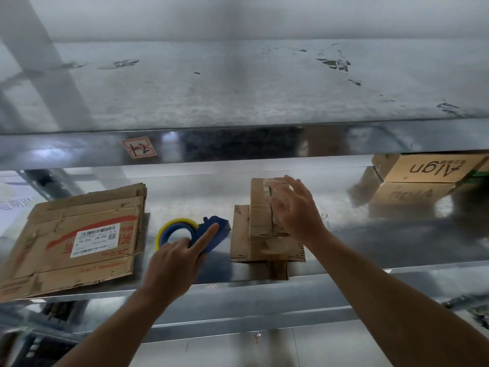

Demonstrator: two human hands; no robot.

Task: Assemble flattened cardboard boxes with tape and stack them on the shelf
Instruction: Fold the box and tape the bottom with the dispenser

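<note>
A blue tape dispenser (215,231) with a yellow-edged tape roll (169,227) lies on the metal shelf (357,260). My left hand (176,260) grips the dispenser, forefinger stretched along its blue body. To its right a small cardboard box (260,207) stands on a flat piece of cardboard (239,234). My right hand (295,209) is spread with straight fingers against the box's right side. A stack of flattened cardboard boxes (76,239) with a white barcode label lies at the left.
Two brown boxes printed "Align" (428,168) are stacked at the back right of the same shelf. An upper shelf (238,86) with a red-edged "12" label (139,147) overhangs. Lower shelf rails run beneath my forearms.
</note>
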